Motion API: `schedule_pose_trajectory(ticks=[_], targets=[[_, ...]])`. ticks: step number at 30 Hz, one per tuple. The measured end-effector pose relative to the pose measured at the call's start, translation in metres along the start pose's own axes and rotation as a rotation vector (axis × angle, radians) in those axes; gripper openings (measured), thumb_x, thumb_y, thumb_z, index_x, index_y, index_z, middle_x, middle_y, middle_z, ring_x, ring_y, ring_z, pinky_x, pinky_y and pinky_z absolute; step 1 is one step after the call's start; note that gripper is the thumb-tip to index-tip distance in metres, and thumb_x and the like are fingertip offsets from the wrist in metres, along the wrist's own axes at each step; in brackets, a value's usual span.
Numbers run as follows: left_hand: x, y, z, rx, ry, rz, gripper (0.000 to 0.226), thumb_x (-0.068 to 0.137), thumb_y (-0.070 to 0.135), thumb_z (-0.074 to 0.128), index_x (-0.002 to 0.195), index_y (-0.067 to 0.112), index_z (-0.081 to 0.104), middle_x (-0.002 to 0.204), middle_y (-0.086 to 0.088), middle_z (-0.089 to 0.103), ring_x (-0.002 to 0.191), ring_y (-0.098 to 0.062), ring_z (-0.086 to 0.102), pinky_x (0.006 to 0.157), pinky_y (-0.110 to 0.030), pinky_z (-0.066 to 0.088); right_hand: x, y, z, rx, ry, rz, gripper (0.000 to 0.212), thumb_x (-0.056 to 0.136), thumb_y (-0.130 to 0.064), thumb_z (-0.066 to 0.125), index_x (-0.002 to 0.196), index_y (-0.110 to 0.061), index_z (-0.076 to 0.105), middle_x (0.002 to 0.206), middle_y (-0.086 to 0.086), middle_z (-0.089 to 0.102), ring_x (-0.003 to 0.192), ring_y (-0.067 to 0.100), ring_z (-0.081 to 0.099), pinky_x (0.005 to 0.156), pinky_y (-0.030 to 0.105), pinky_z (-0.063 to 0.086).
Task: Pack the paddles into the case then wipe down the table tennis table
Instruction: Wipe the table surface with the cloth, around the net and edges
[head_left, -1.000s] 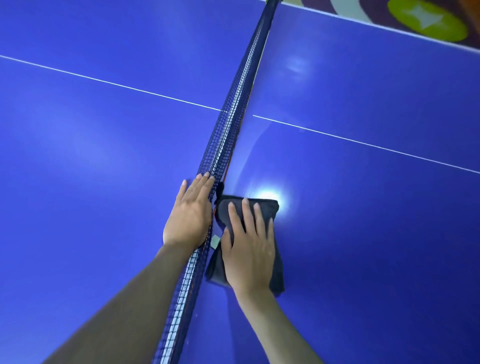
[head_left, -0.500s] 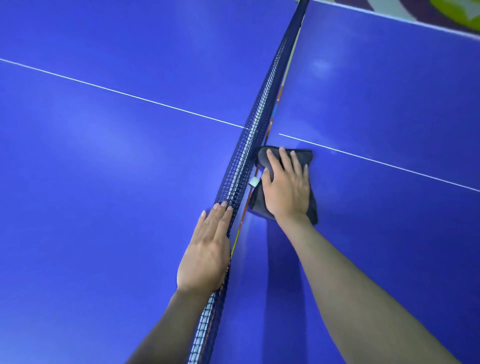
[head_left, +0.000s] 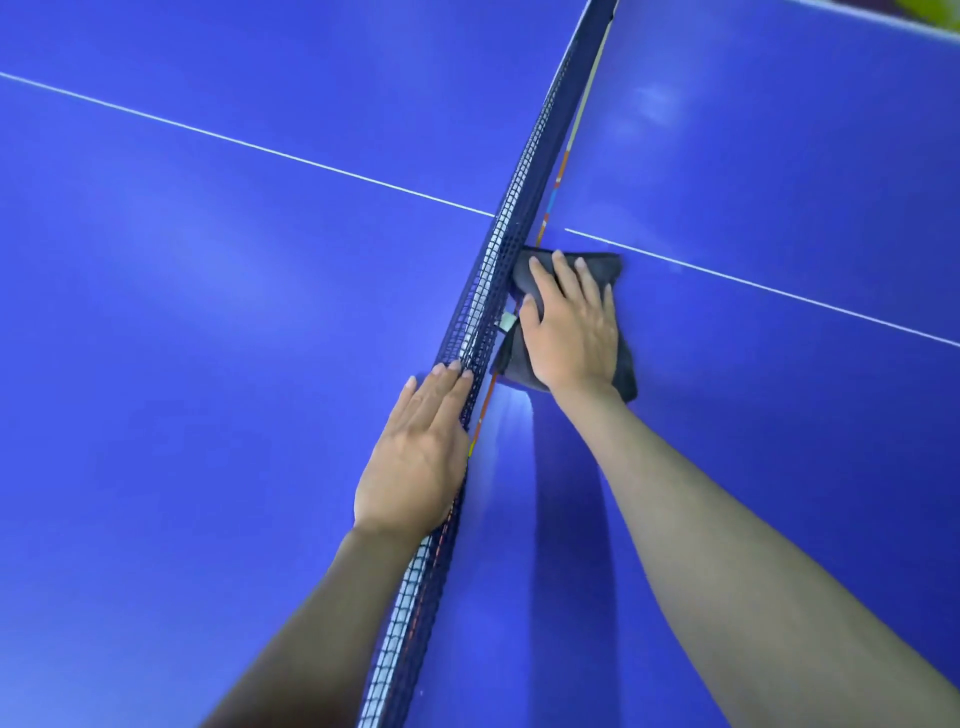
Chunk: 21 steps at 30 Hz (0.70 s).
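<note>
The blue table tennis table (head_left: 208, 364) fills the view, split by the dark net (head_left: 498, 291). My right hand (head_left: 571, 332) lies flat with straight fingers on a folded dark grey cloth (head_left: 621, 364), pressing it onto the right half close beside the net, just below the white centre line (head_left: 753, 283). My left hand (head_left: 415, 457) rests flat on the left half, its fingers straight and its edge against the net. No paddles or case are in view.
A small white tag (head_left: 506, 321) of the cloth shows beside the net. The table's far edge (head_left: 883, 18) runs across the top right corner. A glossy streak lies on the surface just behind the cloth.
My right hand has pushed the cloth forward along the net from near my body up to the centre line. My left hand has stayed flat against the net.
</note>
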<state>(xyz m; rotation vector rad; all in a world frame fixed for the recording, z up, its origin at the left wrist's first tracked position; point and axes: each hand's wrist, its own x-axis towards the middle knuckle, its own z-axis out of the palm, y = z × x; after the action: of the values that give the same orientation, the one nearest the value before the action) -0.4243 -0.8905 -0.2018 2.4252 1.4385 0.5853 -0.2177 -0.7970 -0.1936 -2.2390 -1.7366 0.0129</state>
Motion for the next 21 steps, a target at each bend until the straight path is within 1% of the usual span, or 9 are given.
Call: schedule_pose_trajectory(ticks=[2,4,6,9,13,16,19,21], targets=[[0.0,0.0,0.0,-0.05,0.004,-0.037,0.048,0.102,0.009,0.04,0.15,0.004,0.049,0.157,-0.009,0.048,0.15,-0.024,0.038,0.128,-0.042,0.022,-0.037,-0.009,-0.004,-0.001,0.001,-0.031,0.051,0.107,-0.038,0.046,0.156,-0.027,0.047,0.166,0.001,0.039,0.156,0.026,0.031,0.126,0.056,0.023],[-0.001,0.004,-0.005,-0.06,-0.025,-0.032,0.047,0.104,0.014,0.041,0.15,0.007,0.05,0.157,-0.009,0.048,0.15,-0.026,0.039,0.128,-0.043,0.022,-0.073,-0.015,-0.009,-0.003,0.002,-0.057,0.051,0.107,-0.038,0.047,0.156,-0.026,0.048,0.166,0.001,0.04,0.155,0.027,0.032,0.126,0.056,0.025],[-0.003,0.01,-0.016,-0.041,-0.095,-0.007,0.047,0.106,0.017,0.043,0.153,0.011,0.046,0.163,-0.007,0.04,0.153,-0.026,0.032,0.128,-0.043,0.019,-0.107,-0.02,-0.011,-0.008,0.009,-0.073,0.051,0.106,-0.038,0.047,0.156,-0.025,0.048,0.165,0.002,0.041,0.155,0.027,0.033,0.125,0.056,0.027],[-0.018,0.019,-0.038,0.036,-0.18,-0.008,0.054,0.108,0.024,0.042,0.16,0.016,0.033,0.171,-0.001,0.021,0.158,-0.022,0.016,0.128,-0.041,0.01,-0.159,-0.031,-0.017,-0.025,0.007,-0.104,0.053,0.104,-0.038,0.046,0.155,-0.024,0.049,0.164,0.002,0.042,0.153,0.027,0.035,0.123,0.057,0.031],[-0.071,0.029,-0.061,0.078,-0.231,-0.059,0.066,0.101,0.015,0.044,0.163,0.018,0.022,0.173,0.003,0.008,0.16,-0.017,0.005,0.13,-0.042,0.007,-0.228,-0.049,-0.026,-0.021,-0.003,-0.127,0.053,0.103,-0.037,0.048,0.155,-0.024,0.048,0.163,0.001,0.043,0.154,0.026,0.034,0.123,0.056,0.03],[-0.121,0.036,-0.071,0.076,-0.231,-0.092,0.071,0.099,0.008,0.043,0.164,0.018,0.018,0.173,0.005,0.004,0.16,-0.016,0.002,0.13,-0.041,0.006,-0.281,-0.062,-0.031,-0.009,-0.012,-0.139,0.054,0.103,-0.038,0.048,0.156,-0.026,0.046,0.164,0.0,0.042,0.154,0.025,0.032,0.124,0.055,0.029],[-0.165,0.041,-0.08,0.086,-0.241,-0.089,0.077,0.094,0.0,0.043,0.164,0.017,0.015,0.174,0.003,0.003,0.16,-0.017,0.001,0.13,-0.039,0.005,-0.332,-0.074,-0.037,0.005,-0.022,-0.15,0.053,0.104,-0.04,0.047,0.156,-0.027,0.047,0.164,-0.001,0.042,0.155,0.024,0.03,0.125,0.054,0.027],[-0.189,0.043,-0.086,0.083,-0.258,-0.089,0.078,0.095,-0.002,0.041,0.165,0.017,0.013,0.174,0.003,0.0,0.16,-0.017,0.0,0.13,-0.038,0.004,-0.365,-0.082,-0.039,0.0,-0.033,-0.163,0.051,0.106,-0.042,0.044,0.155,-0.028,0.048,0.164,-0.003,0.042,0.156,0.023,0.03,0.125,0.053,0.027]])
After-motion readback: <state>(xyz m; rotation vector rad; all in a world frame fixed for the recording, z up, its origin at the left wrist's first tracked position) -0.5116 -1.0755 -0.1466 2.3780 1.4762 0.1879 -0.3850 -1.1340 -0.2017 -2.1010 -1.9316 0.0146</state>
